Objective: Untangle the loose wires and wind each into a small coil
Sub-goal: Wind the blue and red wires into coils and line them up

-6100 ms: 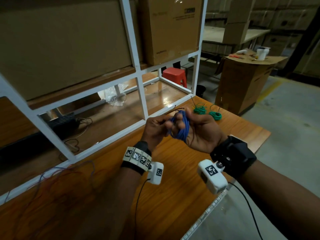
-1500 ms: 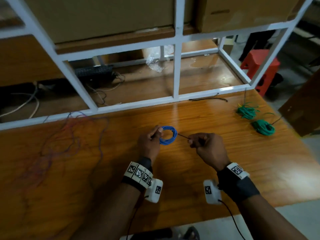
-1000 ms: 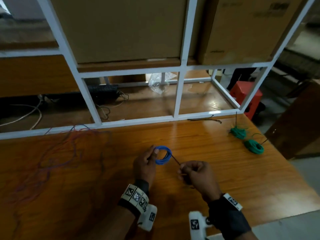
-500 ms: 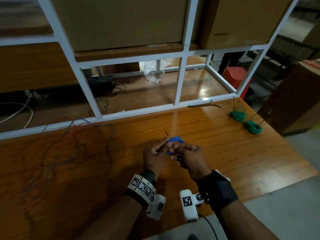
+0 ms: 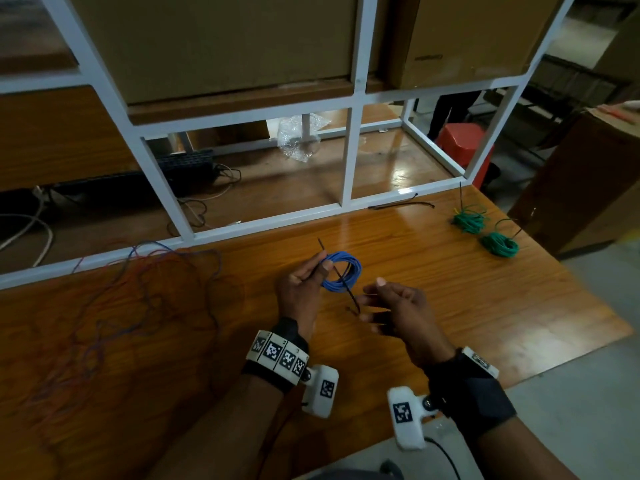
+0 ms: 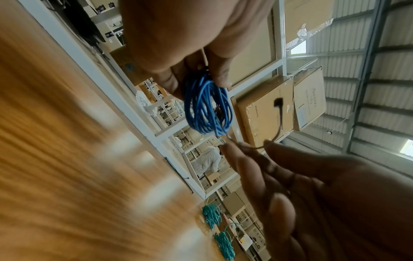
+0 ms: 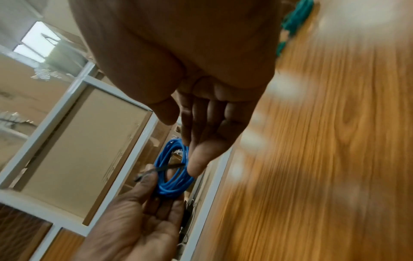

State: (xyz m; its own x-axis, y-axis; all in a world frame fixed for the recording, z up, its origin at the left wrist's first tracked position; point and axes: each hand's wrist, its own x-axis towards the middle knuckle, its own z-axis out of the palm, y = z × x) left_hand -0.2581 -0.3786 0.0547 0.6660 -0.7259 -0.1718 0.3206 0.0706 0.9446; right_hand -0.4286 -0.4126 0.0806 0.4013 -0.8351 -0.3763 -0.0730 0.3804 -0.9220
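While raised just above the desk (image 5: 433, 292), blue wire coil (image 5: 341, 271) pinched in left hand (image 5: 299, 292) grip; right hand (image 5: 398, 311) grip relaxed, fingers loosely touching black tie (image 5: 341, 278) crossing coil.

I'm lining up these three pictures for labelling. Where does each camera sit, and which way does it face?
Head: on the head, facing down at the table; both hands show.
Left wrist: along the left hand pinching the blue coil.
Right wrist: along the right hand, fingers straight, toward the shelf frame.
Shared: all three show the coil.
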